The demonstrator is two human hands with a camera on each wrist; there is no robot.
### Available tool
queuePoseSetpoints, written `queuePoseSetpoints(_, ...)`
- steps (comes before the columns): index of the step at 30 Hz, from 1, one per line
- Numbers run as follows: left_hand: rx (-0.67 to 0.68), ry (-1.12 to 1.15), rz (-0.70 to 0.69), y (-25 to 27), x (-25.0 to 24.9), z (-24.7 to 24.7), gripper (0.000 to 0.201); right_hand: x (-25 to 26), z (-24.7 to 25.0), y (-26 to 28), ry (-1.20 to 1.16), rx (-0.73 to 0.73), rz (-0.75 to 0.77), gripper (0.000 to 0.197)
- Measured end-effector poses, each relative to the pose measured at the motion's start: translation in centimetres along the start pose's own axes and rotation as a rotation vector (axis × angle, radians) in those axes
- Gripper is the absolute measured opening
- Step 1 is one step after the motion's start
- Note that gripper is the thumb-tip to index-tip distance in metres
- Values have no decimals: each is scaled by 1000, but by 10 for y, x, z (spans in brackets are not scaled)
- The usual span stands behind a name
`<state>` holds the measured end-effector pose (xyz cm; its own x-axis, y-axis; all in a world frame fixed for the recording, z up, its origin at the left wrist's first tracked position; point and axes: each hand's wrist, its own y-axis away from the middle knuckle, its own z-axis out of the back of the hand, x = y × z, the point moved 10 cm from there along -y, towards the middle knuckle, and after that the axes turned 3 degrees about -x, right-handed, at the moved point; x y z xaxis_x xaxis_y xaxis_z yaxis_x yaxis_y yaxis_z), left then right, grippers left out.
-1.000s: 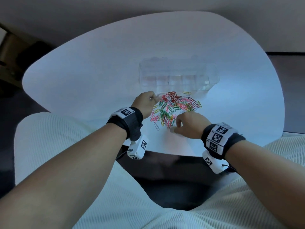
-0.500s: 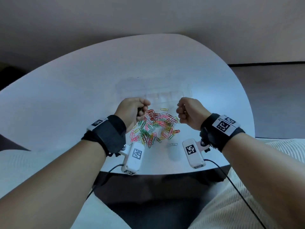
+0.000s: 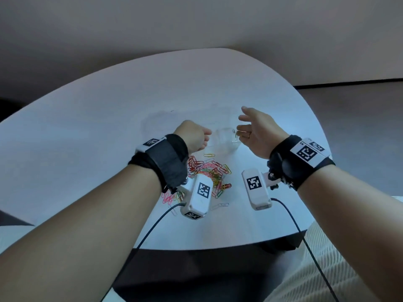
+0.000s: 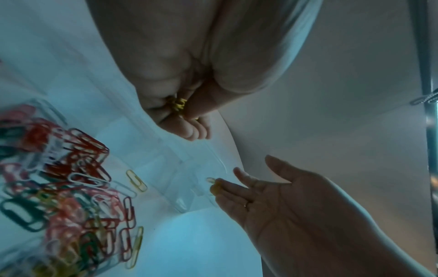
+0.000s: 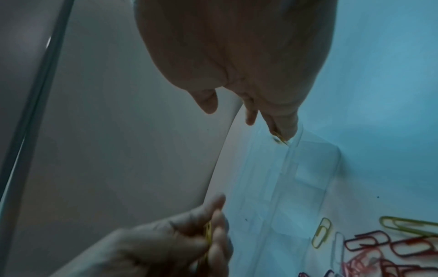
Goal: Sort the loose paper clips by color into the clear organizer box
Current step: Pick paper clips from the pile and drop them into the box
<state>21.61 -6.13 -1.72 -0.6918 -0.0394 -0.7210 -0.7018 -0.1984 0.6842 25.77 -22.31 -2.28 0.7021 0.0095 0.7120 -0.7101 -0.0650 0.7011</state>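
A clear organizer box (image 3: 224, 138) lies on the white table (image 3: 109, 131), faint in the head view. My left hand (image 3: 202, 136) hovers over its left part, fingers curled round a small bunch of yellow clips (image 4: 179, 106). My right hand (image 3: 239, 120) is spread over the box's right end (image 4: 189, 180), thumb raised. A yellow clip (image 4: 212, 181) sits at its fingertips (image 5: 290, 129), just above a compartment. The mixed pile of loose clips (image 3: 209, 171) lies in front of the box, partly hidden by my left wrist.
A single yellow clip (image 3: 209, 155) lies between the pile and the box. A pale clip (image 3: 220, 205) lies near the table's front edge (image 3: 218, 247). Wrist camera cables (image 3: 290, 216) hang over that edge. My lap is below.
Both hands have lifted from the pile and moved forward over the box. My right hand has gone from a fist to spread fingers. The head view has tilted up.
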Motion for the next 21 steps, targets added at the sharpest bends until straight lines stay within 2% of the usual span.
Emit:
queuePoseSetpoints(1,8,18,-25,-3,-4,-6,36,0,-1,0,19,15,5,55)
queuePoseSetpoints(3,0,1,-81,-7,-12,-17,36,5,1,3,11,15,51,58)
queuePoseSetpoints(7,51,-18,-166,-11,-21,-48,41,21,22,10,-6,-68,173,47)
queuePoseSetpoints(11,121,-163,-186,-19,-16,-67,62,27,43,18,-76,-103,200,34)
queuePoseSetpoints(15,132,-178,-224,-19,-17,-62,66,29,47,26,-50,-102,222,22)
queuePoseSetpoints(18,135,-157,-270,-11,-24,-53,69,27,43,31,22,-81,237,21)
queuePoseSetpoints(21,80,-119,-358,2,-37,-35,56,26,36,38,163,-49,268,20)
